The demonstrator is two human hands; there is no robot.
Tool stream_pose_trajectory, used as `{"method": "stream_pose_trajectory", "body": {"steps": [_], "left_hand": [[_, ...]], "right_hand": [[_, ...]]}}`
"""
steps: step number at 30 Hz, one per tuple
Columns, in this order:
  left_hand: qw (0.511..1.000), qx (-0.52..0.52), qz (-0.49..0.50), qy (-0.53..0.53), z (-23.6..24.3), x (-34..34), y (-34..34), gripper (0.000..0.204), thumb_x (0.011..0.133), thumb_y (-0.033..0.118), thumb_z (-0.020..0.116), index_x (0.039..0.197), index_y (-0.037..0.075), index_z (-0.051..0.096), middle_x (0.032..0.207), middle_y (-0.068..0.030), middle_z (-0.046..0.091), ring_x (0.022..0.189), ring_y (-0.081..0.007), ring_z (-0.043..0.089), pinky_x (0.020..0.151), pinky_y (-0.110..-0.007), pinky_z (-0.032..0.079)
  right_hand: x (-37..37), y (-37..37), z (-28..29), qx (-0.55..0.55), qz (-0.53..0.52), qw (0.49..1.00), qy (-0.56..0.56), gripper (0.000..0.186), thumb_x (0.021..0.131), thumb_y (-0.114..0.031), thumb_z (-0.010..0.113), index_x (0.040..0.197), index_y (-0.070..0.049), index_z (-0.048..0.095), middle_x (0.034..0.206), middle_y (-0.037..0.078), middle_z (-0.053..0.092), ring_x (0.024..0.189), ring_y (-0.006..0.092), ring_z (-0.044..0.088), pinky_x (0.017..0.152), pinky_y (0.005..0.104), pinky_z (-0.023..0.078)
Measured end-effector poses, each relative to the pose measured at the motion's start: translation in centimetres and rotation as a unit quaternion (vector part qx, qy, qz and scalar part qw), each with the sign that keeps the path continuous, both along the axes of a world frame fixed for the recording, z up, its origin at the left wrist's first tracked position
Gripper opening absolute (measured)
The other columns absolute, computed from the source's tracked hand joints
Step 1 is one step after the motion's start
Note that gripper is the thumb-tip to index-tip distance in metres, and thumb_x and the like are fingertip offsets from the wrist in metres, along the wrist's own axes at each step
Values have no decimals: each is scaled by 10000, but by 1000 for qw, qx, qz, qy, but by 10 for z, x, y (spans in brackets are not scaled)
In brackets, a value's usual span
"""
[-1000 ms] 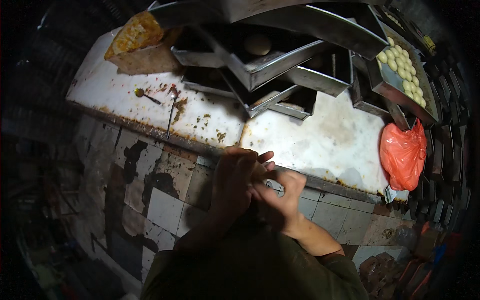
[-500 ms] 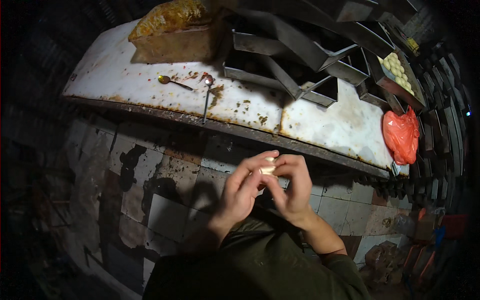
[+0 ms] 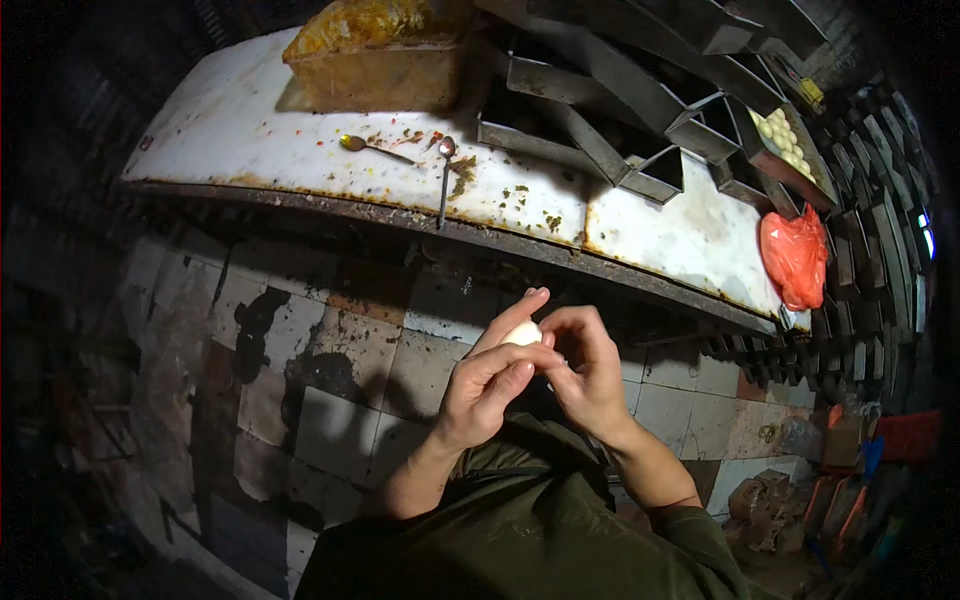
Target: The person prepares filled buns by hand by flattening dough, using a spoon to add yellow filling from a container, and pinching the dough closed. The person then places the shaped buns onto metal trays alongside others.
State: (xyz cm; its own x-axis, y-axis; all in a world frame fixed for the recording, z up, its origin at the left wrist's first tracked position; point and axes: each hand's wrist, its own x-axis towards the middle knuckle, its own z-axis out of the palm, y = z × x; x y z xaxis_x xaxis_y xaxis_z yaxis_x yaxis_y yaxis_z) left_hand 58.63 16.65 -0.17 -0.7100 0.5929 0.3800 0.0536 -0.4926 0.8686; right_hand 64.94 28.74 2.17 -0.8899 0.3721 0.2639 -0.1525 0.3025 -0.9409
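A small, pale, smooth dough ball (image 3: 522,333) sits between my two hands in front of my body, short of the counter's front edge. My left hand (image 3: 483,390) cradles it from the left, with the index finger stretched past its far side and the thumb bent below. From the right, my right hand (image 3: 586,378) is closed against the ball with thumb and fingers bent inward. Its fingertips meet the left fingers, and they partly hide the ball's lower edge.
Ahead runs a stained white counter (image 3: 230,120) bearing a crusted box (image 3: 380,80) and two spoons, one a dark spoon (image 3: 375,150) and one a long-handled spoon (image 3: 445,185). Several metal tins (image 3: 560,135) stand stacked behind. Right are a tray of pale balls (image 3: 785,140) and a red plastic bag (image 3: 795,260).
The dough has turned between my fingers and shows a rounder surface. My left index finger has straightened upward, and the right fingers have shifted. The counter sits slightly differently in view.
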Motion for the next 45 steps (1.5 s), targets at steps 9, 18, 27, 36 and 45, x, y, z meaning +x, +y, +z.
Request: {"method": "stream_pose_trajectory", "body": {"steps": [9, 18, 27, 36, 45], "left_hand": [[960, 27, 2, -278, -3, 1, 77, 144, 894, 14, 493, 1032, -12, 528, 1203, -169, 480, 1051, -262, 561, 843, -316, 485], [991, 14, -22, -133, 6, 18, 205, 459, 863, -65, 417, 1301, -22, 285, 1308, -235, 395, 1201, -318, 444, 971, -388, 403], [978, -83, -126, 143, 14, 36, 288, 275, 885, 158, 555, 1127, 26, 548, 1291, -223, 430, 1247, -334, 381, 1035, -437, 291], [985, -112, -122, 42, 30, 30, 330, 238, 927, 142, 452, 1100, 8, 545, 1324, -199, 403, 1266, -358, 350, 967, -413, 385], [965, -80, -23, -249, 18, 25, 335, 189, 896, 49, 466, 1053, -35, 530, 1220, -202, 469, 1174, -296, 470, 922, -378, 441]], "right_hand": [[14, 50, -5, 369, -88, 918, 112, 296, 723, -16, 696, 996, 2, 582, 902, 100, 524, 827, 221, 503, 687, 308, 440], [44, 179, -9, 116, -65, 984, 121, 319, 726, 8, 694, 1036, -6, 617, 918, 117, 525, 794, 205, 546, 644, 270, 460], [61, 272, -3, 53, -154, 979, 124, 205, 692, 11, 697, 866, -10, 590, 878, 112, 534, 707, 207, 534, 636, 277, 473], [64, 304, -11, -29, -161, 980, 114, 114, 736, 14, 659, 831, -15, 604, 862, 82, 554, 666, 127, 523, 594, 241, 448], [45, 299, -11, 242, -120, 956, 114, 128, 749, 0, 646, 866, -10, 595, 856, 116, 504, 752, 210, 549, 613, 276, 469]]}}
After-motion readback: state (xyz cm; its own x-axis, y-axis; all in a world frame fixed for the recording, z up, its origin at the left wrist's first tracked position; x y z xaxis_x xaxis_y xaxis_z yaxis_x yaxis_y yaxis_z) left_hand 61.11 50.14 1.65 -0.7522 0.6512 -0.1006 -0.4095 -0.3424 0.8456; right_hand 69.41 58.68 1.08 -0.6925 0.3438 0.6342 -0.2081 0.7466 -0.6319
